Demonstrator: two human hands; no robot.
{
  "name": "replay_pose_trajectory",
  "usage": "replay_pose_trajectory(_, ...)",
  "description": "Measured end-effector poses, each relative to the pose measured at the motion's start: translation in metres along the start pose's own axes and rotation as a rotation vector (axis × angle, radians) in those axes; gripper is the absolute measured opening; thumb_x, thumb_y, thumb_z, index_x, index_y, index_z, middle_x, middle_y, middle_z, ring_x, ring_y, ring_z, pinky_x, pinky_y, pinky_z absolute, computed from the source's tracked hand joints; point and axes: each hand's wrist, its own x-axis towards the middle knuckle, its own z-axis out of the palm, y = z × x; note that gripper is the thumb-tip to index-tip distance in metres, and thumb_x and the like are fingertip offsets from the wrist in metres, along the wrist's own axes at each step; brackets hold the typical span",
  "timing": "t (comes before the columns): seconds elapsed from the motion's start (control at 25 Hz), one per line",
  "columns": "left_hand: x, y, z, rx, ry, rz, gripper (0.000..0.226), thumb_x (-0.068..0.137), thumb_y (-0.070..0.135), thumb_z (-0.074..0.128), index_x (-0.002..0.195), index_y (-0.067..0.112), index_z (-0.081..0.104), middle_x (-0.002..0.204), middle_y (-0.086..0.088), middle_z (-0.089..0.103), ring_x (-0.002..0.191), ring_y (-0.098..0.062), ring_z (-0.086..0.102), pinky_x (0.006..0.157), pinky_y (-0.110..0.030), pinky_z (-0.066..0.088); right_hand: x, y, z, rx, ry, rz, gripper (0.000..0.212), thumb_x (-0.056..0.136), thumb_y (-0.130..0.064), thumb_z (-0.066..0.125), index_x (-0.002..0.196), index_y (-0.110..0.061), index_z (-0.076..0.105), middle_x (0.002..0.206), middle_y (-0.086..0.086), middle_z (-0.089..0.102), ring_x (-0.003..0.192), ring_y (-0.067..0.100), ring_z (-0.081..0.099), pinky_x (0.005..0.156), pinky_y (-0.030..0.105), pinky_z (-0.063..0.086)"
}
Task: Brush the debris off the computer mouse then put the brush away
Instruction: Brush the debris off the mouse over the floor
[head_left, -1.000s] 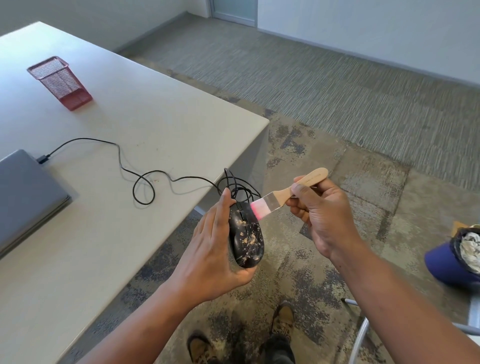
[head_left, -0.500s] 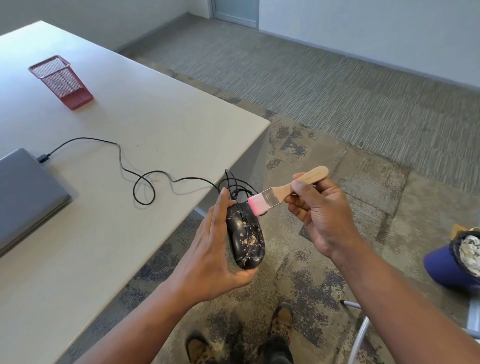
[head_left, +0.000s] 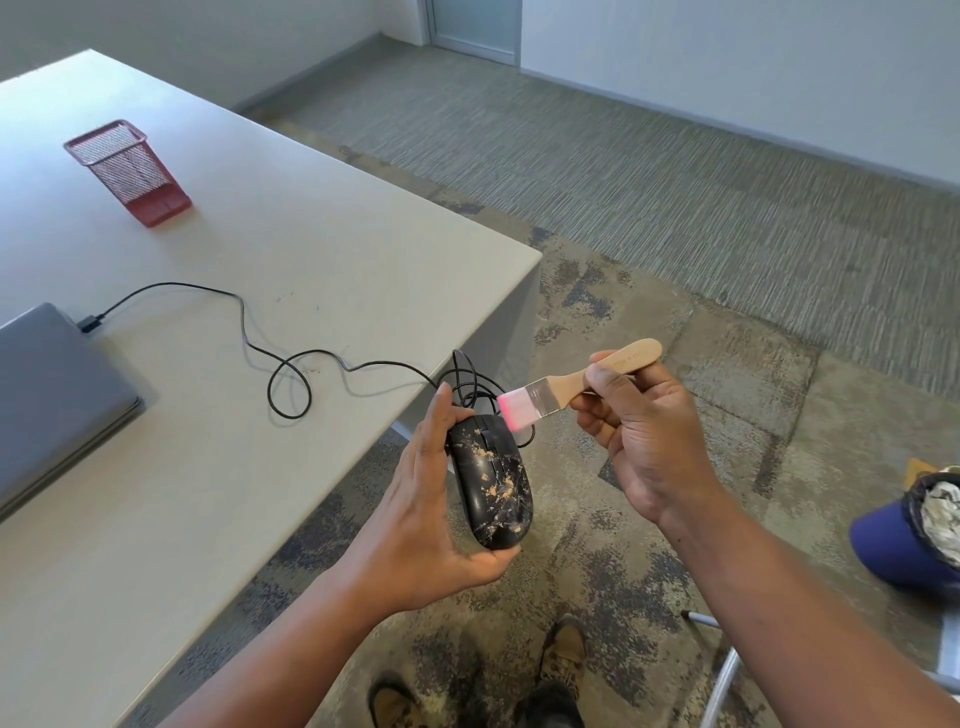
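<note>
Brush stroke: we see the brush (head_left: 561, 387) with its pink bristles at the front end of the mouse (head_left: 491, 480), just right of centre in the frame; over the last second the bristles have stayed at that same front edge, lifting and dropping only slightly.
Meaning for the task: we judge the sweeping is in its early part, since tan flecks cover the middle and rear of the mouse shell and the brush has not reached them.
Left hand: our left hand (head_left: 426, 512) cradles the mouse from its left side and underneath, thumb curled under the rear, fingers straight up along the flank; the grasp looks unchanged from a second ago.
Right hand: our right hand (head_left: 641, 441) pinches the wooden handle between thumb and curled fingers, handle end pointing to the upper right.
Where the mouse is: held in the air off the table (head_left: 322, 249) corner, over the floor, its cable (head_left: 244, 332) trailing back across the table to the laptop (head_left: 49, 384) at the left edge.
Other difference: the mouse has tipped a little, so more of its top faces us than a second ago.
Put-away spot: the red mesh cup (head_left: 130, 171) in the upper left is our guess for the brush.
</note>
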Motion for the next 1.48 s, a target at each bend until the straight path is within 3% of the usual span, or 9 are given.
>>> replay_pose_trajectory(0.24, 0.002, -0.005, 0.000, -0.022, 0.018, 0.024, 0.145, 0.069, 0.054, 0.089, 0.165, 0.048, -0.020, 0.160, 0.002, 0.037, 0.151, -0.022, 0.045, 0.124, -0.049, 0.041, 0.000, -0.001, 0.002, -0.002, 0.002, -0.023, 0.017, 0.094, -0.008, 0.073, 0.089, -0.023, 0.079, 0.084, 0.003, 0.076, 0.073, 0.015, 0.072, 0.067, 0.025, 0.059)
replay_pose_trajectory(0.6, 0.006, -0.017, 0.003, -0.031, 0.024, 0.051, 0.149, 0.070, 0.049, 0.093, 0.168, 0.039, -0.018, 0.161, -0.008, 0.038, 0.152, -0.024, 0.044, 0.122, -0.055, 0.042, 0.004, 0.001, 0.002, -0.033, 0.035, -0.037, 0.013, 0.093, -0.008, 0.074, 0.093, -0.021, 0.078, 0.084, 0.004, 0.076, 0.072, 0.015, 0.071, 0.066, 0.025, 0.059)
replay_pose_trajectory(0.76, 0.007, -0.023, 0.004, -0.035, 0.030, 0.056, 0.150, 0.070, 0.049, 0.095, 0.169, 0.036, -0.018, 0.162, -0.004, 0.037, 0.154, -0.023, 0.043, 0.123, -0.054, 0.041, 0.004, 0.000, 0.002, -0.015, -0.018, -0.031, 0.015, 0.094, -0.010, 0.074, 0.091, -0.024, 0.079, 0.085, 0.004, 0.076, 0.072, 0.014, 0.072, 0.067, 0.025, 0.059)
replay_pose_trajectory(0.88, 0.008, -0.026, 0.004, -0.035, 0.029, 0.050, 0.153, 0.069, 0.049, 0.096, 0.169, 0.033, -0.018, 0.163, -0.002, 0.037, 0.154, -0.022, 0.043, 0.123, -0.052, 0.042, 0.003, 0.001, 0.002, -0.063, 0.050, -0.081, 0.021, 0.095, -0.008, 0.072, 0.087, -0.026, 0.079, 0.082, 0.001, 0.076, 0.070, 0.012, 0.072, 0.064, 0.024, 0.058)
replay_pose_trajectory(1.04, 0.009, -0.028, 0.004, -0.029, 0.029, 0.059, 0.153, 0.069, 0.051, 0.096, 0.170, 0.030, -0.017, 0.163, -0.004, 0.037, 0.153, -0.021, 0.044, 0.122, -0.054, 0.043, -0.001, -0.001, 0.002, 0.024, -0.010, -0.058, 0.014, 0.092, -0.011, 0.074, 0.089, -0.024, 0.077, 0.079, 0.003, 0.073, 0.065, 0.012, 0.067, 0.061, 0.024, 0.057)
replay_pose_trajectory(1.28, 0.012, -0.029, 0.006, -0.049, 0.045, 0.075, 0.153, 0.069, 0.045, 0.098, 0.170, 0.030, -0.017, 0.162, -0.008, 0.038, 0.152, -0.023, 0.045, 0.121, -0.053, 0.044, -0.003, 0.006, -0.003, -0.109, 0.075, -0.105, 0.011, 0.097, -0.006, 0.068, 0.098, -0.017, 0.071, 0.077, -0.003, 0.073, 0.067, 0.011, 0.067, 0.062, 0.023, 0.057)
replay_pose_trajectory(1.48, 0.014, -0.028, 0.005, -0.052, 0.032, 0.052, 0.153, 0.069, 0.047, 0.097, 0.169, 0.034, -0.018, 0.162, -0.007, 0.037, 0.152, -0.021, 0.043, 0.122, -0.049, 0.042, -0.006, 0.003, -0.002, 0.000, -0.044, -0.122, 0.011, 0.089, -0.015, 0.072, 0.091, -0.025, 0.075, 0.078, 0.001, 0.071, 0.065, 0.011, 0.066, 0.062, 0.025, 0.057)
